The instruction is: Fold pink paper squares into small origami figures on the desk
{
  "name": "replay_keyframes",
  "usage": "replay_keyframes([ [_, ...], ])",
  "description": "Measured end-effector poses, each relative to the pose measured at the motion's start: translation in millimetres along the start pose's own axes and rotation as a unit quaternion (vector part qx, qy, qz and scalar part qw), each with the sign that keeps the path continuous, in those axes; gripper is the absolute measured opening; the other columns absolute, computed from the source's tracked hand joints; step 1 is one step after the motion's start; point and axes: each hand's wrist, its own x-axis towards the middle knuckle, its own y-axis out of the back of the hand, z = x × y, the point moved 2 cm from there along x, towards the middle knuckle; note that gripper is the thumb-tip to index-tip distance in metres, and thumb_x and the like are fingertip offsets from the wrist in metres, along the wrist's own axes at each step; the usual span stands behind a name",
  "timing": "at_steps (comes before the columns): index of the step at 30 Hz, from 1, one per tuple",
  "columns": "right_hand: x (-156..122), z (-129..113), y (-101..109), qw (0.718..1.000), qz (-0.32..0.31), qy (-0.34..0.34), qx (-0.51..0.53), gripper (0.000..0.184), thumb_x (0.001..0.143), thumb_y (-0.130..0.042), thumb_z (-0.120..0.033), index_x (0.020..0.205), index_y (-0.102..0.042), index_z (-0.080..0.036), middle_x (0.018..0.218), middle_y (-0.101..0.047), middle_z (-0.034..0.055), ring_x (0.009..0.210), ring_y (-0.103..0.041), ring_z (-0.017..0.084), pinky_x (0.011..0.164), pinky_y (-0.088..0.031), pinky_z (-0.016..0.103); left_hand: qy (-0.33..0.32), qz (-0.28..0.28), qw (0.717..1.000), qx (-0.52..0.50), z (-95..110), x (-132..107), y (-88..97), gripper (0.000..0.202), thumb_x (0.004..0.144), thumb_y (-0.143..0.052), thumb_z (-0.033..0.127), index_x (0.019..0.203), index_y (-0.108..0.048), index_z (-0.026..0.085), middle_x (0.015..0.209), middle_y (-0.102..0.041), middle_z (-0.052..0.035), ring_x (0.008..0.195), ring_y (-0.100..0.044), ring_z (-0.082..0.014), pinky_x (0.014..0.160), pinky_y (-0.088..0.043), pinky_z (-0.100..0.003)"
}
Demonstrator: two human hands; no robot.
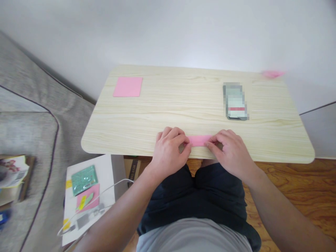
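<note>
A narrow folded strip of pink paper (199, 140) lies near the front edge of the pale wooden table (178, 105). My left hand (170, 147) pinches its left end between thumb and index finger. At the other end, the thumb and fingers of my right hand (231, 150) are closed on the paper. Both hands rest low over the tabletop. A flat square of pink paper (128, 86) sits at the back left. Over at the far right corner is a pink folded paper piece (273, 74), blurred in outline.
A phone (235, 102) with a pixelated screen lies beyond my right hand. To the left, a white surface (105, 168) holds a green packet (84, 180), pink paper and a white cable (107, 192). A grey sofa (70, 126) stands further left; a white wall (183, 35) backs the table.
</note>
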Motion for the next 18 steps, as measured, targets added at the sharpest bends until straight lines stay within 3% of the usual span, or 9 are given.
replay_keyframes([
  [10,6.2,-3.3,1.9,0.999,0.002,-0.010,-0.047,0.025,0.097,-0.067,-0.042,0.080,-0.066,-0.023,0.086,-0.068,0.0053,0.090,-0.062,0.026,0.076,-0.039,0.040,0.015,-0.008,1.000,0.004,1.6,2.2,-0.7,0.008,0.093,-0.065,0.026,0.086,-0.067,0.023,0.109,-0.068,-0.0043,0.107,-0.055,-0.0257,0.094,-0.042,-0.046],
  [18,3.4,-0.1,-2.0,0.999,0.016,-0.004,-0.033,0.024,0.097,-0.065,-0.042,0.082,-0.066,-0.024,0.089,-0.068,0.0059,0.092,-0.061,0.026,0.079,-0.041,0.041,0.019,-0.003,1.000,0.015,4.0,2.8,-2.1,0.010,0.094,-0.063,0.027,0.084,-0.065,0.023,0.108,-0.067,-0.0051,0.107,-0.055,-0.0262,0.094,-0.043,-0.047],
])
